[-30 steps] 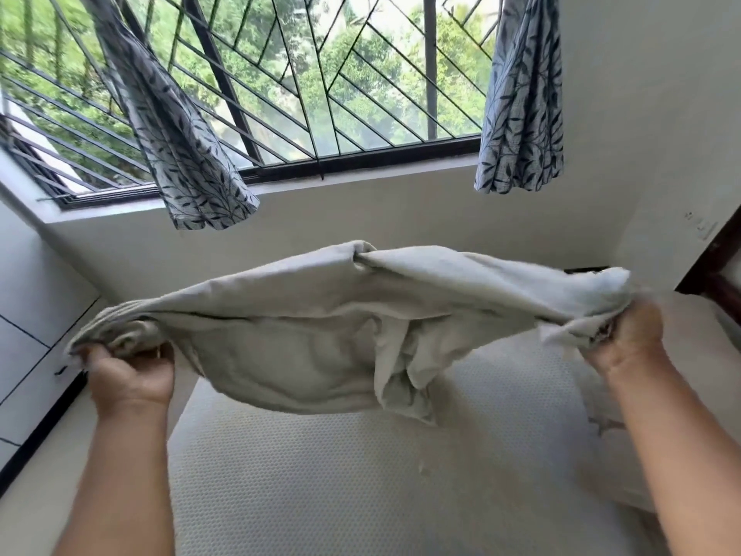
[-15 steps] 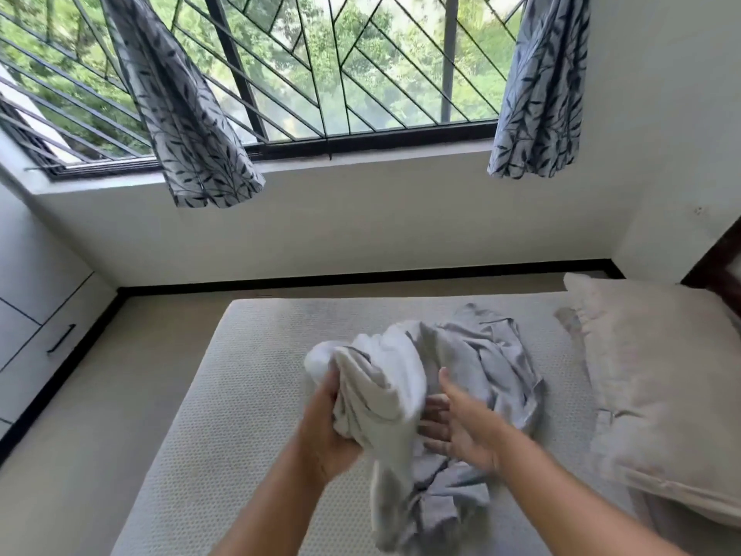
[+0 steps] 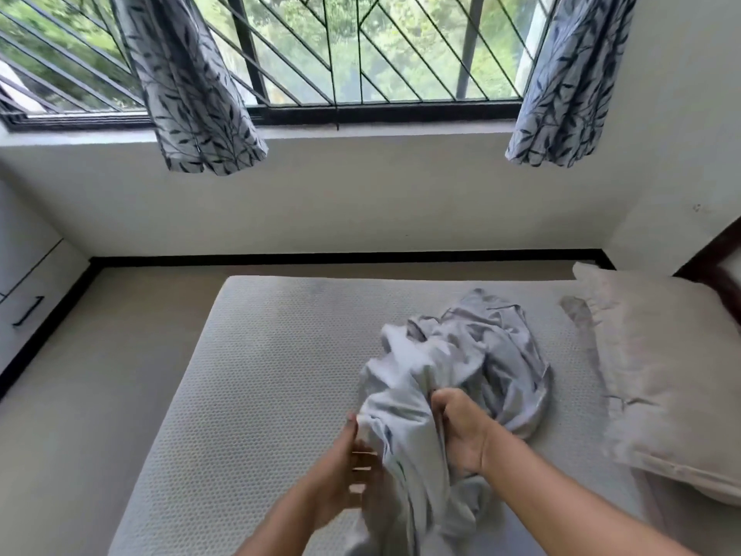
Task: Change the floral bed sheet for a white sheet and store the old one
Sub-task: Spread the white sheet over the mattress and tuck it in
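The white sheet (image 3: 461, 367) lies in a crumpled heap on the bare mattress (image 3: 260, 375), toward 4 o'clock from the middle of the view. Its far part rests on the mattress, and a near fold is lifted between the two hands.

The right hand (image 3: 461, 431) comes in from 5 o'clock with its forearm stretched forward. The back of the hand faces up, and the fingers are curled down into the cloth, clenched on a bunched fold.

The left hand (image 3: 353, 471) reaches in from 7 o'clock, at 9 o'clock of that fold. Its thumb points up along the edge of the cloth and its bent fingers lie against the hanging part. Blur hides whether it truly grips the sheet.

A pale pillow (image 3: 661, 375) lies at 3 o'clock of the heap, near it but apart. At 12 o'clock, a barred window (image 3: 361, 54) runs across the wall, with a leaf-print curtain (image 3: 188, 82) hanging at each side.
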A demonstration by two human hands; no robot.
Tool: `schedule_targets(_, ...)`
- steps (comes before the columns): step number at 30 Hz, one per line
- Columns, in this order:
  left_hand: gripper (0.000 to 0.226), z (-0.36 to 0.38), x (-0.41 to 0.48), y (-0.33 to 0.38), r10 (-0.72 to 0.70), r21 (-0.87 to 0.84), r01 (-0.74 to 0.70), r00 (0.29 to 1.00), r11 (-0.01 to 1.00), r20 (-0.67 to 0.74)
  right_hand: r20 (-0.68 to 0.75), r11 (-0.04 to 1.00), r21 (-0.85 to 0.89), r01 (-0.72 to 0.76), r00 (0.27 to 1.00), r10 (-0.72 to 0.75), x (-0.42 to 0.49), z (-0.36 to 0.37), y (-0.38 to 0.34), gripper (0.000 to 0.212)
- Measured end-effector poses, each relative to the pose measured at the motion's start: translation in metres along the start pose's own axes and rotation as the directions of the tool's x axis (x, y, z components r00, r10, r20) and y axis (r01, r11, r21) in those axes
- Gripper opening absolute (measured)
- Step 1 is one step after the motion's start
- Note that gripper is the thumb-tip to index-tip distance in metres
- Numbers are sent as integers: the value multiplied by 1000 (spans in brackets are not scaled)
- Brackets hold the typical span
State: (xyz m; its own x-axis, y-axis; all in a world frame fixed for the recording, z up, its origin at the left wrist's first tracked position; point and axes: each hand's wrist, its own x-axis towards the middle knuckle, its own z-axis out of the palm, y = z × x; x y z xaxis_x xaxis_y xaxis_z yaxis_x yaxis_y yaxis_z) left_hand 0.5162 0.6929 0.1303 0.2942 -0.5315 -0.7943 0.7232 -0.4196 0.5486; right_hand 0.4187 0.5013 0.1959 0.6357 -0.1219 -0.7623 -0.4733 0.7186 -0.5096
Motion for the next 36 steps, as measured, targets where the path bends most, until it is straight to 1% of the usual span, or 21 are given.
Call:
schedule_targets(4,86,-12,13,25,16,-284,10,996,959,91,60,993,-120,-21,998,29,-2,16,11,44)
schedule_targets(6,70,-8,17,40,27,-282,-6,997,959,70,99,986,-168,-13,995,30,-9,21,14,42)
schedule_targets(8,62,-9,24,53,49,-235,-28,996,972,81,127,982,-189,22,992,2,-12,28,16,50)
schedule_targets(10,57,-9,33,72,62,-264,-37,994,964,87,135,980,-192,41,991,-15,-14,32,14,57)
schedule_targets(13,41,-8,29,108,141,-308,-154,988,939,-62,105,972,-227,54,994,-31,-20,34,5,61)
schedule_targets(15,35,-11,25,132,264,-300,-291,956,908,-127,21,959,-283,17,1000,-11,-16,30,4,59)
schedule_targets(17,30,-13,14,153,423,-283,-461,887,841,-185,-195,909,-416,-39,980,-47,-6,28,7,49)
schedule_targets(20,31,-4,-16,175,617,-279,-604,785,747,-48,-459,781,-619,-76,843,-282,9,28,11,37)
schedule_targets(22,31,10,-31,176,673,-104,-665,733,740,101,-528,771,-637,11,722,-447,15,29,9,33)
schedule_targets(23,36,18,-34,170,676,60,-695,712,716,190,-541,790,-601,123,665,-515,15,30,6,30)
schedule_targets(24,44,26,-32,162,649,274,-710,704,648,290,-534,805,-538,248,639,-554,16,30,3,31)
schedule_targets(25,53,33,-26,149,581,495,-700,709,514,399,-504,812,-455,366,646,-574,15,30,-2,35)
schedule_targets(26,61,39,-21,135,488,668,-670,723,325,488,-477,829,-370,420,680,-557,16,30,-7,40)
schedule_targets(27,67,43,-15,119,390,755,-641,736,138,553,-428,849,-319,421,735,-526,17,27,-9,43)
schedule_targets(28,70,45,-9,102,298,773,-634,739,4,604,-385,872,-341,351,794,-470,16,26,-10,46)
schedule_targets(29,68,47,-6,86,231,764,-642,734,-71,638,-351,882,-407,238,851,-391,16,22,-6,45)
schedule_targets(30,62,48,-4,72,195,754,-650,731,-94,654,-340,854,-512,96,890,-304,14,19,0,37)
schedule_targets(32,50,47,-3,47,160,759,-646,743,-84,650,-371,736,-666,-126,911,-180,13,8,20,13)
schedule_targets(33,48,47,-4,40,141,769,-635,757,-67,637,-402,699,-690,-186,902,-156,16,1,29,9)
schedule_targets(35,45,41,-1,29,108,791,-612,784,-34,611,-455,640,-724,-259,876,-160,23,-7,44,12)
schedule_targets(36,44,38,0,26,98,796,-606,792,-1,603,-480,576,-763,-294,854,-200,29,-10,48,15)
